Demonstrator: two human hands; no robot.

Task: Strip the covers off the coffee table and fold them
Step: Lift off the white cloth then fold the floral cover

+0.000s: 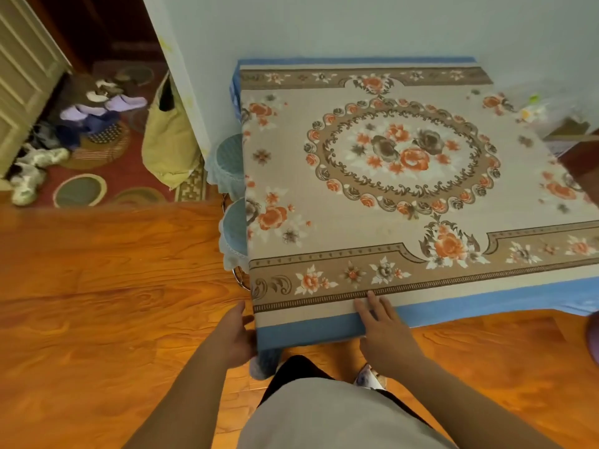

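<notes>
A floral cover [382, 196] in beige, brown and orange lies flat over the coffee table against the wall. A blue cover [304, 330] shows beneath it along the front edge and the back edge. My left hand [235, 335] is at the table's front left corner, fingers against the blue cover's side; whether it grips the cloth I cannot tell. My right hand [382, 328] rests with straight fingers on the front edge, fingertips on the floral cover's border.
Two round stools [231, 163] with lace covers stand at the table's left side. A yellow-green bag [168, 144] leans on the wall corner. Slippers and shoes [97, 108] lie on a red rug. A dark wooden object [580, 157] sits at the right edge. Wooden floor surrounds me.
</notes>
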